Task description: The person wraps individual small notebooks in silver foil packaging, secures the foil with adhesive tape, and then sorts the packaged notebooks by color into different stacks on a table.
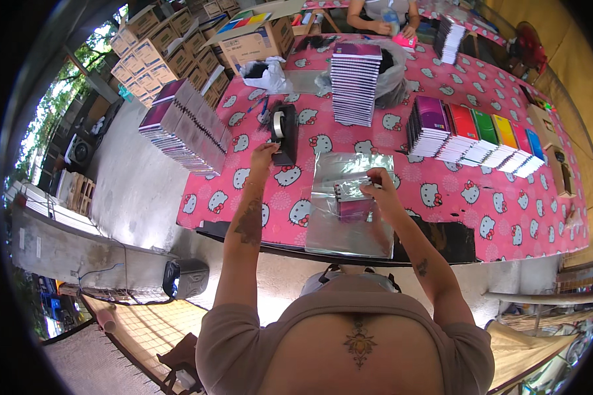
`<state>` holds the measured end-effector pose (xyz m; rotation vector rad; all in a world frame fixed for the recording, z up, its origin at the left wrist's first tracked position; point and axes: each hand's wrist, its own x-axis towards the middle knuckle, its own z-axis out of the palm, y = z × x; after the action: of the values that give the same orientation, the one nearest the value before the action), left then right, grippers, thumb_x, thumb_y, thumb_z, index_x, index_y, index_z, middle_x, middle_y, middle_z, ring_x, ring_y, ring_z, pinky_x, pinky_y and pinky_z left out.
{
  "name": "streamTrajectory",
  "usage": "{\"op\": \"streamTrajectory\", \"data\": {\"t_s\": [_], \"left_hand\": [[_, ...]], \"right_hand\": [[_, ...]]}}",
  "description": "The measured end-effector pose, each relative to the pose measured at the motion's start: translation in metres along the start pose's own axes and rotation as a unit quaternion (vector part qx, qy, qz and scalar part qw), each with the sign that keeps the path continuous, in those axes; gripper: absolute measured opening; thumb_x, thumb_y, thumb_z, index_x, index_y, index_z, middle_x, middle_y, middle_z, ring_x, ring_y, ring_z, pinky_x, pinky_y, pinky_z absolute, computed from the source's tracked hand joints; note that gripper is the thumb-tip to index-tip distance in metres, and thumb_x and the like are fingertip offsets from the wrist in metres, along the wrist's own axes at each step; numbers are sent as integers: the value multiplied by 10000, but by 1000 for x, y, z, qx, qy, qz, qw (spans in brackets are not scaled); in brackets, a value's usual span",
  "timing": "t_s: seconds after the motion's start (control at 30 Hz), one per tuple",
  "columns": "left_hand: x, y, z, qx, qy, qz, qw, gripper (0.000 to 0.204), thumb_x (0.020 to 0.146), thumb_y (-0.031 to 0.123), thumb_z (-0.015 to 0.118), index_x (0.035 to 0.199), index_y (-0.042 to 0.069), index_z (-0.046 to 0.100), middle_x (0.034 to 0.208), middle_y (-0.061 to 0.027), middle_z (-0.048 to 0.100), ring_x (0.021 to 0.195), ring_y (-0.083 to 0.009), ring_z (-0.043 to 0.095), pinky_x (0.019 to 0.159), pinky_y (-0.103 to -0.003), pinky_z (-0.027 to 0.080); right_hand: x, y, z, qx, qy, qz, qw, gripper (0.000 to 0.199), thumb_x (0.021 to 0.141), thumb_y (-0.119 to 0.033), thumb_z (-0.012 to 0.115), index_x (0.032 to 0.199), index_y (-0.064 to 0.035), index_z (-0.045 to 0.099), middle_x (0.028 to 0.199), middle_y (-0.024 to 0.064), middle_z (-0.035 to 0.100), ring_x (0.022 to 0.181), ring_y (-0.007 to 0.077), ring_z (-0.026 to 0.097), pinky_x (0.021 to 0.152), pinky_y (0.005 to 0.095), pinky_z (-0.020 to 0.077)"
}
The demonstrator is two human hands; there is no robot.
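My left hand (264, 157) is at the near end of a black tape dispenser (287, 148), fingers pinched together by its cutting edge; whatever is between them is too small to see. A roll of tape (278, 124) sits in the dispenser. My right hand (380, 184) pinches a fold of clear plastic wrap (323, 230) near the table's front edge. Within or beneath this shiny film lies a small purple spiral notebook (354, 209), partly covered by glare. More film extends flat on both sides of the notebook.
Tall notebook stacks stand at left (184, 128) and centre (356, 89). Colour-sorted notebooks (464, 131) line up at right. Cardboard boxes (257, 45) rise behind the pink patterned table (415, 191). Across it, a person's hands (395, 29) work near a pink item. Plastic bags (267, 76) lie behind the dispenser.
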<state>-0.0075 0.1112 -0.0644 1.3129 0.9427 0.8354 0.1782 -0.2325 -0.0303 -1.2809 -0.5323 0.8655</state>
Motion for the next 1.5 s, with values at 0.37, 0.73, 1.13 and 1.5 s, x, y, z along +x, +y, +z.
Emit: {"op": "streamTrajectory", "data": {"t_s": [0.37,0.73,1.13,1.5], "left_hand": [[-33,29,11,610,53,192,767,122,816,181,723,865,70,733,833,-143,734,696,-270,705,658,-383,549],[-95,126,191,543,-535,263,592,290,787,333,764,866,59,715,799,-78,698,767,-211,670,775,-353,477],[-123,77,157,388,-396,243,796,733,795,574,739,1189,-28,599,1124,-132,609,1095,-231,558,918,-374,445],[-194,77,132,348,-283,186,874,716,682,378,885,1187,-5,551,1166,-153,583,1181,-313,541,974,-411,456]], "right_hand": [[-4,-1,-3,-10,9,8,1000,430,800,-17,714,1183,-64,525,1079,49,500,992,141,526,852,290,479],[-6,-9,-10,-34,2,-7,999,435,822,-32,723,1202,-65,514,1114,64,496,1044,155,529,871,298,500],[-25,26,-13,162,161,-10,974,313,900,-162,672,1177,-79,552,1080,44,566,980,127,550,793,289,469],[-74,78,29,501,-96,175,842,503,919,-321,704,1307,-54,528,1234,110,637,1171,235,611,1011,412,486]]}}
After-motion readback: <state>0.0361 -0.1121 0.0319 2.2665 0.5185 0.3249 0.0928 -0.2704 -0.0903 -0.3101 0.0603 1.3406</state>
